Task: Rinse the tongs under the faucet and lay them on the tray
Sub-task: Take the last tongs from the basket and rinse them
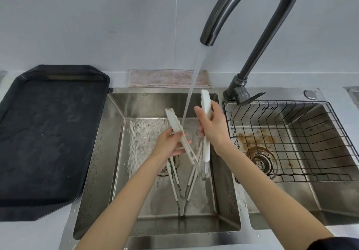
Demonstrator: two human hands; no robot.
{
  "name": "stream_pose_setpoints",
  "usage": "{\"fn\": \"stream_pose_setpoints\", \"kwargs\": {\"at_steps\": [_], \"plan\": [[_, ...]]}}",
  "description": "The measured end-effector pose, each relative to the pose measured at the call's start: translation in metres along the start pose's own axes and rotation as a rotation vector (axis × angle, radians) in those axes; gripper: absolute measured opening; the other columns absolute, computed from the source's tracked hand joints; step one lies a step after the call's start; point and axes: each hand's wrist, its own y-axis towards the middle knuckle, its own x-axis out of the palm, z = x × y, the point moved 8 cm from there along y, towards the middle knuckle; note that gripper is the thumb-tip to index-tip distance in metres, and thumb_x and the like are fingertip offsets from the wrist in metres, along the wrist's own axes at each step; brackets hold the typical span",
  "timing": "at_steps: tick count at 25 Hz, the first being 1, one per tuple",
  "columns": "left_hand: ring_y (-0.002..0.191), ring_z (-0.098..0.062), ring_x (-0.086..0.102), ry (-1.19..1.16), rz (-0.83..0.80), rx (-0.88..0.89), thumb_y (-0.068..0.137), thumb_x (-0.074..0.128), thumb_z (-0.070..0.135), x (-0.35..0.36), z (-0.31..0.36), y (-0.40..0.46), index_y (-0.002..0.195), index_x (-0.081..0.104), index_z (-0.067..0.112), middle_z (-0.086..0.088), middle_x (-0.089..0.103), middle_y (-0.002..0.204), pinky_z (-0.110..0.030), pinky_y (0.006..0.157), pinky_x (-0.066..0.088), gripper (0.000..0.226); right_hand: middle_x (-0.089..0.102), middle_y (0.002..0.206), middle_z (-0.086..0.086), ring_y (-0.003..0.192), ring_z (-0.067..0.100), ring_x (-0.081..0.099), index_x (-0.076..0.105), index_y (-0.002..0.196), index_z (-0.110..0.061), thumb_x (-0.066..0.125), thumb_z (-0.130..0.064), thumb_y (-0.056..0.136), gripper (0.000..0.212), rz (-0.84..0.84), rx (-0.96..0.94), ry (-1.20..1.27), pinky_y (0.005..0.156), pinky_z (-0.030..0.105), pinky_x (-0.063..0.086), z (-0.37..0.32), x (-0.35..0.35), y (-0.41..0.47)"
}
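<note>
White tongs (174,122) are held spread in a V over the left sink basin (108,152), tips up. My left hand (169,145) grips the left arm of the tongs. My right hand (212,128) grips the right arm (206,102). Water from the dark faucet (213,26) runs in a stream (191,86) and falls between the two arms. A second V of thin white rods (175,189) lies on the basin floor below; I cannot tell whether it belongs to the held tongs. The black tray (48,133) sits on the counter left of the sink, wet.
The right basin holds a black wire rack (291,137) over a stained floor and drain (261,158). A folded pinkish cloth (169,79) lies behind the left basin. The faucet lever (250,97) points right. Grey wall stands at the back.
</note>
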Motion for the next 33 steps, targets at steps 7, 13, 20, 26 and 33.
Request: {"fn": "stream_pose_setpoints", "kwargs": {"at_steps": [7,13,20,26,33], "plan": [[0.081,-0.020,0.066,-0.047,-0.134,-0.039,0.097,0.040,0.019,0.038,0.010,0.007,0.085,0.059,0.014,-0.006,0.067,0.089,-0.038,0.085,0.052,0.022,0.053,0.072,-0.004,0.058,0.012,0.050,0.048,0.105,-0.019,0.059,-0.039,0.086,0.029,0.076,-0.061,-0.112,0.055,0.029,0.043,-0.021,-0.027,0.005],[0.071,-0.015,0.070,-0.125,-0.118,-0.104,0.098,0.034,0.032,0.032,0.002,0.008,0.091,0.058,0.010,-0.006,0.070,0.085,-0.031,0.070,0.058,0.033,0.057,0.093,0.004,0.074,0.016,0.051,0.038,0.136,-0.017,0.052,-0.041,0.089,0.054,0.073,0.004,-0.091,0.061,0.027,0.043,-0.002,-0.026,0.007],[0.061,-0.013,0.068,-0.400,-0.102,-0.132,0.092,0.050,0.031,0.018,0.006,0.012,0.083,0.059,0.011,-0.002,0.064,0.068,-0.029,0.070,0.057,0.024,0.050,0.074,0.002,0.046,0.008,0.036,0.045,0.121,-0.014,0.035,-0.039,0.098,0.035,0.044,0.473,0.298,0.033,0.014,0.031,0.060,-0.011,0.006],[0.073,-0.010,0.072,-0.476,-0.233,-0.035,0.092,0.049,0.007,0.031,0.034,0.011,0.109,0.059,0.007,-0.004,0.065,0.092,-0.021,0.065,0.058,0.020,0.050,0.054,0.004,0.020,0.003,0.028,0.042,0.112,-0.009,0.035,-0.045,0.097,0.040,-0.052,0.893,0.741,0.024,0.010,0.023,0.102,0.024,-0.025],[0.063,-0.009,0.066,-0.468,-0.234,-0.084,0.092,0.051,0.013,0.044,0.042,0.021,0.113,0.051,0.009,-0.003,0.061,0.085,-0.022,0.057,0.056,0.022,0.044,0.028,0.000,0.018,0.004,0.027,0.045,0.100,-0.010,0.034,-0.043,0.098,0.035,-0.068,0.940,0.806,0.026,0.008,0.022,0.101,0.034,-0.033]]}}
